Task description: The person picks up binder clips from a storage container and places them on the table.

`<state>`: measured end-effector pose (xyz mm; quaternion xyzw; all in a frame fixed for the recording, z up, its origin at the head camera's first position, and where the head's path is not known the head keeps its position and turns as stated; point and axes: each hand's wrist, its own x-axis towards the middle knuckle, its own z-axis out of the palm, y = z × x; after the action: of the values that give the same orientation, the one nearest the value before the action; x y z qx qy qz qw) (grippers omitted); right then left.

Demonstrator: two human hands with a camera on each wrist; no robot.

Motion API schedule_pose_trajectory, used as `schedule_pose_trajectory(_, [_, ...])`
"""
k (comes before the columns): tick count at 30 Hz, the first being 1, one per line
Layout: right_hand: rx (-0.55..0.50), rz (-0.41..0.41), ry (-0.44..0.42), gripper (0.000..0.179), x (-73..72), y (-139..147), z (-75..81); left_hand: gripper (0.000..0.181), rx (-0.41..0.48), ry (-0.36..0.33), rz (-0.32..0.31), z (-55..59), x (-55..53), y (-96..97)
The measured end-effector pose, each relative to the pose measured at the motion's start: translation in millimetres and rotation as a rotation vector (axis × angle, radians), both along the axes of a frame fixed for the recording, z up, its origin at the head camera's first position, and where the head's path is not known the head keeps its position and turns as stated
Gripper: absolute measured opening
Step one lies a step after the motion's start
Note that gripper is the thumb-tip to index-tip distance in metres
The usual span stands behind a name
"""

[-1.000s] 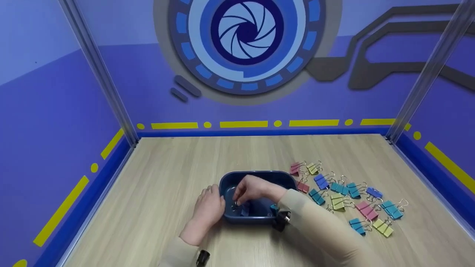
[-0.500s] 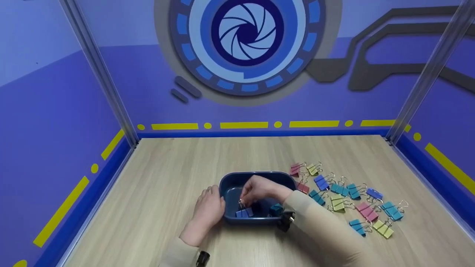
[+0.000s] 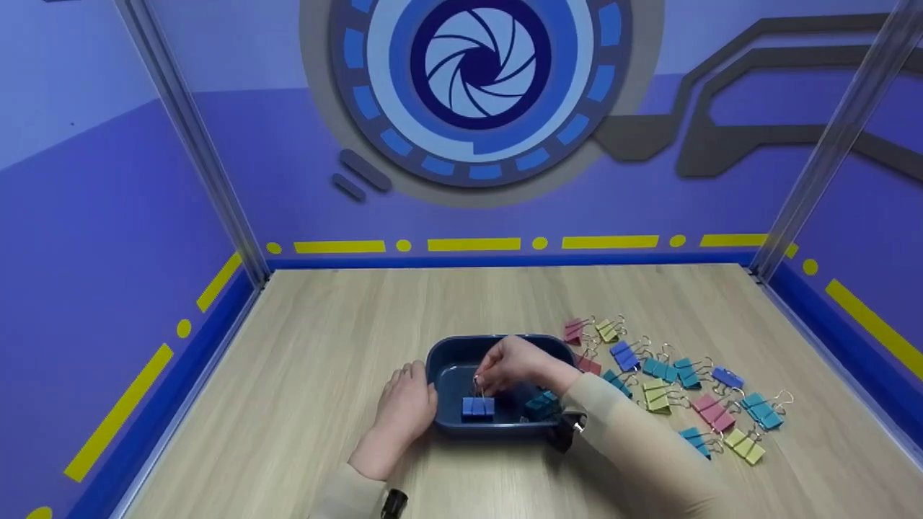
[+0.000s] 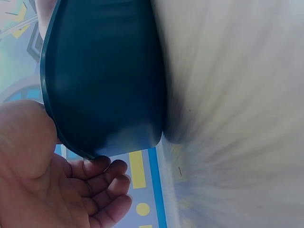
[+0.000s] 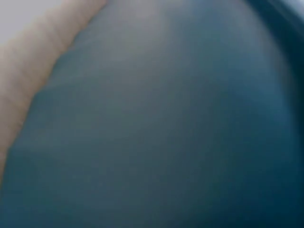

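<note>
A blue binder clip (image 3: 478,407) stands inside the dark blue rectangular box (image 3: 443,353), its wire handles pointing up. My right hand (image 3: 518,362) reaches into the box and pinches those handles between thumb and fingertips. To the right of it in the box lies a teal binder clip (image 3: 542,404), partly covered by my right wrist. My left hand (image 3: 406,400) rests against the box's left side, fingers relaxed. In the left wrist view the fingers (image 4: 107,173) touch the rim at the box's corner. The right wrist view is blurred, mostly blue-green.
Several binder clips in pink, yellow, blue and teal lie scattered to the right of the box, among them a pink clip (image 3: 714,411) and a yellow clip (image 3: 744,445). The wooden table (image 3: 324,324) is bounded by printed blue walls (image 3: 238,166).
My right hand has drawn slightly back and to the right, and the blue binder clip has come into plain view, turned upright. The left hand has stayed at the box.
</note>
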<state>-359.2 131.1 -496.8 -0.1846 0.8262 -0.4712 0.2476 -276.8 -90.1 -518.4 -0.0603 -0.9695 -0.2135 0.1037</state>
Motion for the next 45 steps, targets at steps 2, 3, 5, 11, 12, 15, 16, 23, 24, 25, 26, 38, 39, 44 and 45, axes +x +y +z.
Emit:
schedule_pose_trajectory(2, [-0.028, -0.029, -0.027, 0.011, -0.7, 3.4, 2.3, 0.031, -0.001, 0.003, -0.002, 0.0, 0.2, -0.2])
schedule_pose_trajectory(3, [-0.037, -0.046, -0.039, 0.012, -1.0, 5.3, 4.3, 0.031, -0.001, 0.003, -0.002, -0.3, 0.0, -0.3])
schedule_pose_trajectory(5, [-0.068, -0.080, -0.065, 0.013, -1.9, 10.0, 8.6, 0.032, -0.001, 0.001, -0.001, -0.4, 0.0, -0.4])
schedule_pose_trajectory(11, [-0.175, -0.160, -0.122, 0.020, -5.6, 32.4, 20.2, 0.033, -0.003, 0.001, -0.002, -0.4, 0.0, -0.5])
schedule_pose_trajectory(12, [-0.176, -0.174, -0.122, 0.021, -6.3, 37.1, 21.9, 0.033, -0.005, 0.005, -0.003, -0.3, 0.2, -0.5])
schedule_pose_trajectory(15, [-0.163, -0.227, -0.117, 0.023, -7.8, 50.0, 27.7, 0.031, -0.002, 0.010, -0.004, -0.6, 0.7, -0.5])
schedule_pose_trajectory(16, [-0.159, -0.244, -0.114, 0.024, -8.6, 54.1, 29.7, 0.031, -0.001, 0.011, -0.003, -0.2, 0.8, -0.4])
schedule_pose_trajectory(23, [-0.222, -0.269, -0.119, 0.031, -12.6, 80.4, 42.5, 0.026, -0.007, 0.054, -0.012, -0.4, 1.4, -0.6])
schedule_pose_trajectory(24, [-0.236, -0.273, -0.126, 0.032, -13.0, 84.4, 44.4, 0.025, -0.007, 0.058, -0.015, -0.5, 1.6, -0.6])
schedule_pose_trajectory(25, [-0.251, -0.276, -0.130, 0.032, -13.6, 88.6, 45.8, 0.025, -0.007, 0.059, -0.017, -0.8, 1.9, -0.5])
schedule_pose_trajectory(26, [-0.258, -0.281, -0.130, 0.033, -14.2, 93.2, 47.4, 0.026, -0.006, 0.056, -0.016, -0.9, 1.9, -0.5])
schedule_pose_trajectory(38, [-0.326, -0.360, -0.119, 0.046, -23.8, 153.3, 64.0, 0.026, -0.005, 0.052, -0.012, -1.2, 1.2, -0.7])
schedule_pose_trajectory(39, [-0.325, -0.369, -0.120, 0.050, -24.7, 159.0, 64.7, 0.026, -0.005, 0.051, -0.014, -1.3, 1.4, -0.6])
schedule_pose_trajectory(44, [-0.352, -0.418, -0.144, 0.056, -31.3, 190.8, 66.7, 0.027, -0.002, 0.046, -0.016, -1.1, 1.8, -0.6])
schedule_pose_trajectory(45, [-0.358, -0.434, -0.145, 0.050, -32.8, 197.7, 66.7, 0.027, -0.002, 0.046, -0.015, -0.9, 1.8, -0.6])
